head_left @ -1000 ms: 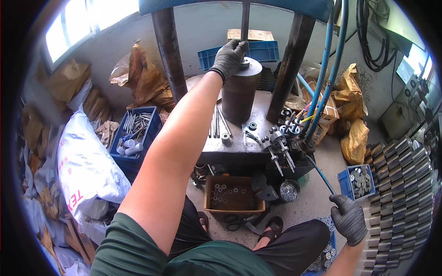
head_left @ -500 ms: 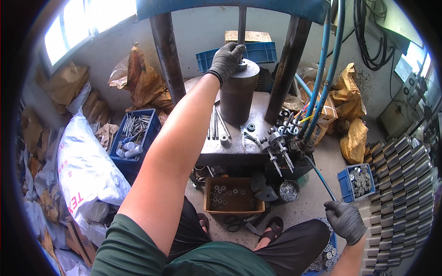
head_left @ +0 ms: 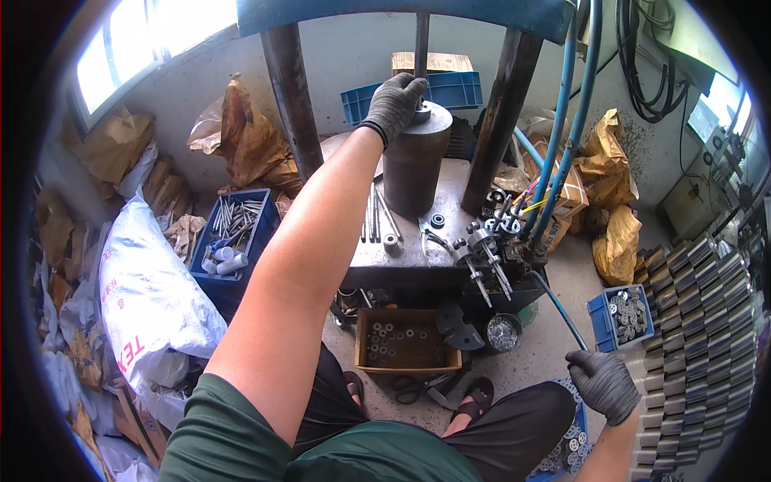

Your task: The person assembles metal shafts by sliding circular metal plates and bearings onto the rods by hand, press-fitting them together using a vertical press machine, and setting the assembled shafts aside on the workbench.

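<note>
My left hand [head_left: 395, 104], in a dark grey glove, is closed around the lower end of an upright metal rod [head_left: 422, 46]. The glove partly hides the rod where it meets a small collar on top of a thick steel cylinder [head_left: 414, 165]. That cylinder stands on the metal press table [head_left: 377, 255], below a blue crosshead [head_left: 401, 18]. Low on the right, my gloved right hand [head_left: 604, 387] is closed on the end of a blue lever [head_left: 558, 309]. Long metal rods, a ring and pliers [head_left: 436, 239] lie on the table.
Thick posts [head_left: 291, 100] flank the cylinder, with blue hoses [head_left: 574, 132] at right. A blue crate of metal rods [head_left: 261, 265] stands left, beside a white sack [head_left: 152, 297]. Below are a wooden box [head_left: 405, 368] and a blue bin [head_left: 598, 317]. Metal pieces [head_left: 699, 337] are stacked right.
</note>
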### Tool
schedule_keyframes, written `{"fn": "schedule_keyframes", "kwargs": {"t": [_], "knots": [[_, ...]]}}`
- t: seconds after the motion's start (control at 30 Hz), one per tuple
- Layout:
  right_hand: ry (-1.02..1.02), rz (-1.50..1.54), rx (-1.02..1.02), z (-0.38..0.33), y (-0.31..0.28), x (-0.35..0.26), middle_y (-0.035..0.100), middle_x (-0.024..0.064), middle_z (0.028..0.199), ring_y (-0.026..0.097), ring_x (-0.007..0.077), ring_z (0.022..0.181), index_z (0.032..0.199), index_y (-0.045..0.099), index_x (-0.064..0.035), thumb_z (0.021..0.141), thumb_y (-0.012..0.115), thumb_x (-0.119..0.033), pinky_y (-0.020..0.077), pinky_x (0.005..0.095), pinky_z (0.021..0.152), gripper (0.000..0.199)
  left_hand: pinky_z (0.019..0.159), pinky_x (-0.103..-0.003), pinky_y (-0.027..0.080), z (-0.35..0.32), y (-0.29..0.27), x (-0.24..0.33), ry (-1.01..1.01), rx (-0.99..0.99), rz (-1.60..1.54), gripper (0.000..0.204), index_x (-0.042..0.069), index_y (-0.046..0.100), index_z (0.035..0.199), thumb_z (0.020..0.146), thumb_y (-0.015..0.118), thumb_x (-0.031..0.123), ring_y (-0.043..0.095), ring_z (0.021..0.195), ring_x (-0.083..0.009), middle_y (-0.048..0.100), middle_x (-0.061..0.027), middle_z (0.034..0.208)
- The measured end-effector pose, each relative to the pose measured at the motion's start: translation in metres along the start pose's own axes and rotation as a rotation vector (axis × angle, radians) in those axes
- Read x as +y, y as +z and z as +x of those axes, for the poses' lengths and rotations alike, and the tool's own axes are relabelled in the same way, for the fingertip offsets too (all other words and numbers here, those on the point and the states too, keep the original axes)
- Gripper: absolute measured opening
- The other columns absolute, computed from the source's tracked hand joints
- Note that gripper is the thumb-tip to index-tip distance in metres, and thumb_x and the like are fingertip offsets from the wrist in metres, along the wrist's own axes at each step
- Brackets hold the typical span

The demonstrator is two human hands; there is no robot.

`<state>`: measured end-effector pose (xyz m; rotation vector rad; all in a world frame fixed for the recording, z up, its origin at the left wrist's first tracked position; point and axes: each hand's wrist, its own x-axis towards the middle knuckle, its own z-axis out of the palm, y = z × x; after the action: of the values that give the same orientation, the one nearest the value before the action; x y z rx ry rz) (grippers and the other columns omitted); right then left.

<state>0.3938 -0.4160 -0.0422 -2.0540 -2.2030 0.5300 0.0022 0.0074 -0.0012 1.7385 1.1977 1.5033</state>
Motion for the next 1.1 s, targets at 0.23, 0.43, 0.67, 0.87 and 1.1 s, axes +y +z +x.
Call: {"fn": "schedule_keyframes", "kwargs": {"t": [0.23,0.43,0.67,0.87,1.1], "knots": [[-0.082,0.096,0.254,-0.001,0.002,0.001,0.073,0.0221,0.107,0.071,0.0383,0.099,0.113,0.073,-0.0007,0.089,0.064,-0.011,0.0571,0.0438,0.088,0.028,0.077,-0.029,0.052,0.001,-0.001,0.000,0.004,-0.016,-0.012,0.029,0.003,0.070,0.105,0.101,0.064,0.030,0.062,0.076,-0.0134,0.067,-0.0048,0.082],[-0.053,-0.038,-0.013,0.003,-0.003,0.001,0.075,0.0214,0.102,0.073,0.0374,0.096,0.114,0.071,0.0022,0.090,0.063,-0.006,0.0580,0.0425,0.086,0.027,0.076,-0.029,0.052,0.004,-0.004,-0.004,-0.001,-0.018,-0.027,0.028,0.002,0.069,0.106,0.100,0.064,0.029,0.061,0.076,-0.0128,0.067,-0.0043,0.083],[-0.209,0.025,0.863,0.052,-0.040,-0.008,0.072,0.0201,0.096,0.071,0.0329,0.087,0.113,0.071,0.0010,0.098,0.061,-0.003,0.0555,0.0408,0.081,0.018,0.080,-0.029,0.054,0.001,0.005,-0.001,0.025,0.009,-0.006,0.032,0.002,0.066,0.121,0.102,0.062,0.027,0.064,0.084,-0.0130,0.067,-0.0047,0.090],[-0.278,0.008,1.094,0.152,-0.119,-0.003,0.073,0.0206,0.096,0.073,0.0315,0.088,0.112,0.072,-0.0004,0.101,0.061,-0.013,0.0562,0.0390,0.080,0.020,0.084,-0.033,0.055,0.007,-0.001,-0.012,0.050,-0.035,-0.119,0.041,0.002,0.064,0.126,0.100,0.064,0.033,0.067,0.089,-0.0172,0.072,-0.0097,0.103],[-0.065,-0.200,0.986,0.198,-0.149,-0.003,0.074,0.0218,0.101,0.072,0.0381,0.097,0.111,0.073,-0.0051,0.096,0.063,-0.028,0.0561,0.0461,0.086,0.029,0.082,-0.030,0.055,0.005,0.006,-0.004,0.047,-0.077,-0.185,0.033,0.003,0.062,0.129,0.104,0.062,0.024,0.063,0.093,-0.0139,0.065,-0.0051,0.099]]}}
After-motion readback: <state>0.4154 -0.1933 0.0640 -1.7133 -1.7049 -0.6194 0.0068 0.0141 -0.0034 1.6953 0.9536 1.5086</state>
